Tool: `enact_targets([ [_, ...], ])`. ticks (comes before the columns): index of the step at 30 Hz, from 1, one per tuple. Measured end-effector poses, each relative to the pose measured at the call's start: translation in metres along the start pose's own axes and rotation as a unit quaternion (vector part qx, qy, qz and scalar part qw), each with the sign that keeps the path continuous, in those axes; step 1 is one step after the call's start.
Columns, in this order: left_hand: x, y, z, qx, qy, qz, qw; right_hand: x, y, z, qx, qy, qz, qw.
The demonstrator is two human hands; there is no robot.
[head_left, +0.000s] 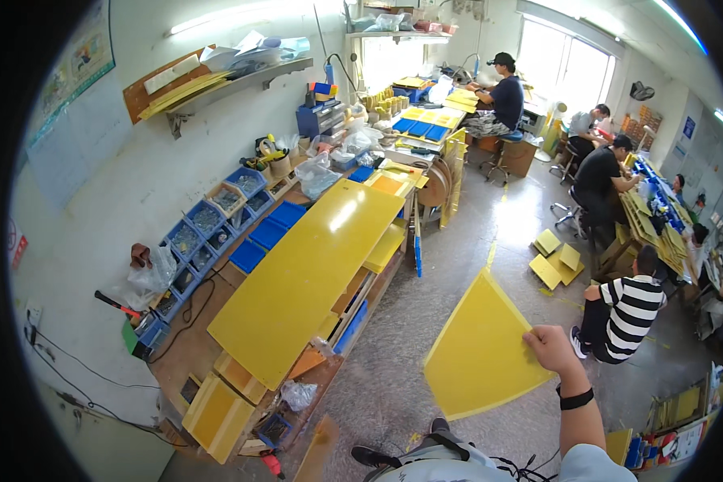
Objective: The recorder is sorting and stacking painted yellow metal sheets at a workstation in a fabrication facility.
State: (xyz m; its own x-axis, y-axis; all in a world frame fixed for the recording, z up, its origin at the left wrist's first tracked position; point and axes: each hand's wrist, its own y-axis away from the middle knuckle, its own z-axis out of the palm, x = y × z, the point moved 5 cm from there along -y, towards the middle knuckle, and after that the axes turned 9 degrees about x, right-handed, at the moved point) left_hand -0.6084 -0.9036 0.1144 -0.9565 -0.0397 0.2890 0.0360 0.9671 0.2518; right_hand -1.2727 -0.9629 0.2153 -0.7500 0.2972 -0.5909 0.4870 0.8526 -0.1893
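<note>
My right hand (556, 350) grips the right edge of a flat yellow sheet (482, 353), with the fingers closed on it. The sheet hangs tilted above the grey floor, in front of my legs, and one corner points away from me. My left hand does not show. A large, shiny yellow board (309, 277) lies lengthwise on the workbench to my left, apart from the sheet I hold.
Blue bins (186, 238) of small parts line the bench's wall side. Yellow panels (556, 261) lie on the floor ahead, near a crouching person (631, 313) in stripes. Other people sit at benches farther off. A rack (675, 418) stands at lower right.
</note>
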Motion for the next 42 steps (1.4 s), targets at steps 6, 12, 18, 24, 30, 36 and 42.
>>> enact_targets([
  [6, 0.145, 0.012, -0.058, 0.052, -0.031, 0.028, 0.998, 0.099, -0.019, 0.024, -0.055, -0.002, 0.025, 0.998],
  [12, 0.287, -0.003, -0.088, 0.111, 0.124, 0.001, 0.986, 0.194, -0.004, 0.019, -0.053, -0.051, 0.041, 0.996],
  [18, 0.411, -0.027, -0.126, 0.146, 0.229, 0.042, 0.962, 0.258, 0.036, -0.008, -0.056, -0.028, 0.096, 0.993],
  [24, 0.479, -0.059, -0.163, 0.131, 0.436, 0.053, 0.889, 0.283, 0.062, -0.001, -0.131, 0.029, 0.04, 0.99],
  [30, 0.542, -0.12, -0.183, 0.188, 0.51, 0.173, 0.821, 0.255, 0.003, 0.018, -0.198, 0.078, 0.017, 0.977],
  [36, 0.564, -0.21, -0.183, 0.195, 0.536, 0.21, 0.794, 0.224, -0.134, 0.05, -0.158, 0.104, -0.018, 0.982],
  [42, 0.595, -0.331, -0.195, 0.193, 0.496, 0.261, 0.806, 0.198, -0.29, 0.027, 0.043, 0.041, 0.009, 0.998],
])
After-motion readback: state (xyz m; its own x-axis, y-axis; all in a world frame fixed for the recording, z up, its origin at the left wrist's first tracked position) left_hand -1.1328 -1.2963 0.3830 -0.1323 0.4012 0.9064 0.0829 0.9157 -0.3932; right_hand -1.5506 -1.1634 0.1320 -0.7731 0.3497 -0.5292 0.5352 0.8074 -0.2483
